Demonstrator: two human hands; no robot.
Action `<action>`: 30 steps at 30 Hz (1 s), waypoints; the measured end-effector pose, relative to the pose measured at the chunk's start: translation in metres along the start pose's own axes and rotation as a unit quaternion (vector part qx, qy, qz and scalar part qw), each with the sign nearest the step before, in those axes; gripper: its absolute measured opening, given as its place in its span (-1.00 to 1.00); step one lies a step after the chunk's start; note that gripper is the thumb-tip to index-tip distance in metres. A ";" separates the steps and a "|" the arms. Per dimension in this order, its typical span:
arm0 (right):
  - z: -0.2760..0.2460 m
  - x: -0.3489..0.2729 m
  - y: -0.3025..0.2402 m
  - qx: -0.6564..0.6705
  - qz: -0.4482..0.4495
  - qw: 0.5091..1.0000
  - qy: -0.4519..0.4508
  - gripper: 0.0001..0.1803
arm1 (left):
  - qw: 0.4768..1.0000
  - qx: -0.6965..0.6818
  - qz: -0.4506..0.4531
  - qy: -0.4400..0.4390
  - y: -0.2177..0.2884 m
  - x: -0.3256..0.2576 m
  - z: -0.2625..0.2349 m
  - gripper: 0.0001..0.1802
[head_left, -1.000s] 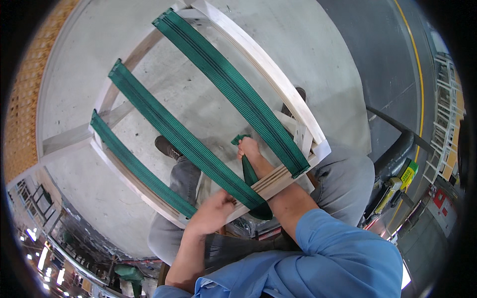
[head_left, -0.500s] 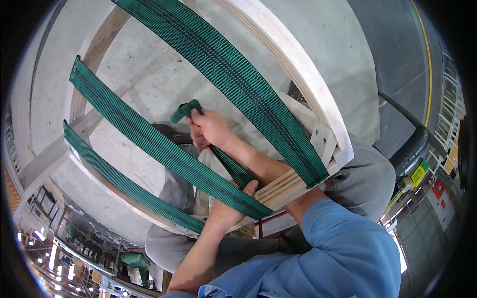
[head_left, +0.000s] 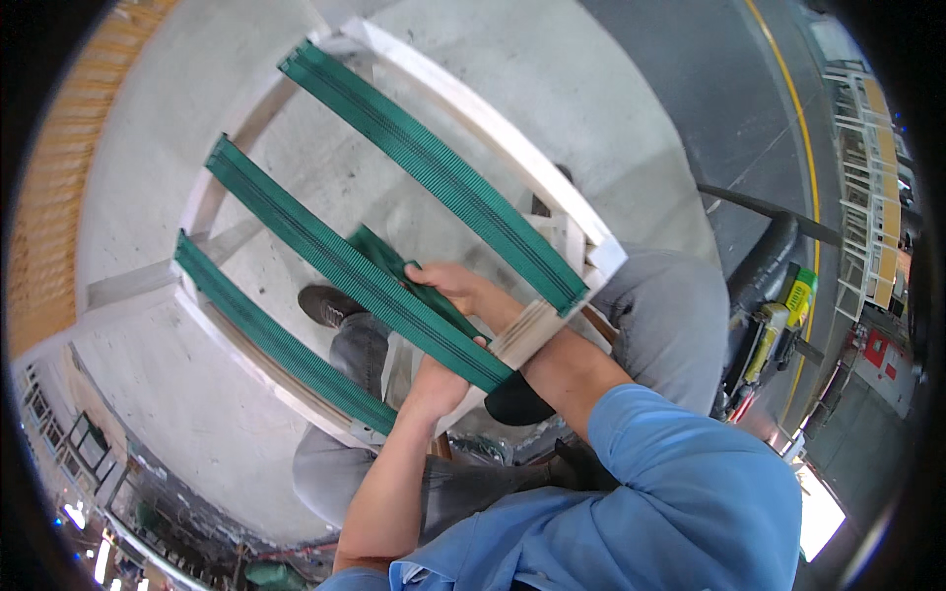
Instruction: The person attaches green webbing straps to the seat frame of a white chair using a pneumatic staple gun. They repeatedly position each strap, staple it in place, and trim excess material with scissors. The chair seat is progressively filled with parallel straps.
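your right hand [head_left: 448, 282] gripped a loose green webbing end [head_left: 450, 308], just beneath the middle of 3 green webbing straps [head_left: 357, 270] on the wooden frame [head_left: 498, 130], your left hand [head_left: 439, 386] was at the near rail [head_left: 526, 333], its grip too hidden to tell

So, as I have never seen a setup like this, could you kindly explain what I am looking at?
There is no machine here: a person works with two bare hands. The camera, worn on the head, looks down through a wide fisheye lens, so straight edges bend and the rim goes dark. The forearms come in from below.

Over the person's legs is a pale wooden frame, with three green straps running across it and the grey floor showing through the gaps. The right hand grips a loose strap end. The left hand is at the near rail, beside the middle strap; its exact grip is hidden.
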State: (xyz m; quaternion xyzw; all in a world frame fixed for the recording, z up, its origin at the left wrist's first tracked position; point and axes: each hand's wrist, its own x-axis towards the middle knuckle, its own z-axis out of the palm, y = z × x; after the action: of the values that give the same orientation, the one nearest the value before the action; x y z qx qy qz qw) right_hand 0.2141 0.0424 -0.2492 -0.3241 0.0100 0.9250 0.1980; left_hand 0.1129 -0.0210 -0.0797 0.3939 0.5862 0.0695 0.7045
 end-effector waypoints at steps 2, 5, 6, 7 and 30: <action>-0.016 -0.030 0.010 0.002 -0.019 0.995 0.096 -0.45 | 0.999 0.031 0.043 0.006 -0.004 0.001 0.001 -0.57; -0.053 -0.111 0.021 -0.442 0.088 0.854 0.260 -0.41 | 0.995 0.032 0.097 0.008 -0.032 0.016 0.002 -0.64; -0.025 -0.129 0.017 -0.530 0.147 0.789 0.273 -0.50 | 0.992 0.067 0.109 0.009 -0.056 0.020 -0.012 -0.65; -0.011 -0.157 0.010 -0.595 0.211 0.716 0.298 -0.57 | 0.996 0.020 0.080 -0.017 -0.048 0.020 -0.007 -0.65; -0.093 -0.622 -0.024 -0.426 -0.176 0.512 0.725 -0.54 | 0.997 -0.061 0.016 -0.045 0.035 -0.011 0.011 -0.65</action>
State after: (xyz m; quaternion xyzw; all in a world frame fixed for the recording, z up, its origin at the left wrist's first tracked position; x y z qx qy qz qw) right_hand 0.7210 -0.1726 0.0558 -0.9226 -0.3025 0.2079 0.1189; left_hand 0.1322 -0.0086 -0.0489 0.3625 0.5427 0.0983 0.7513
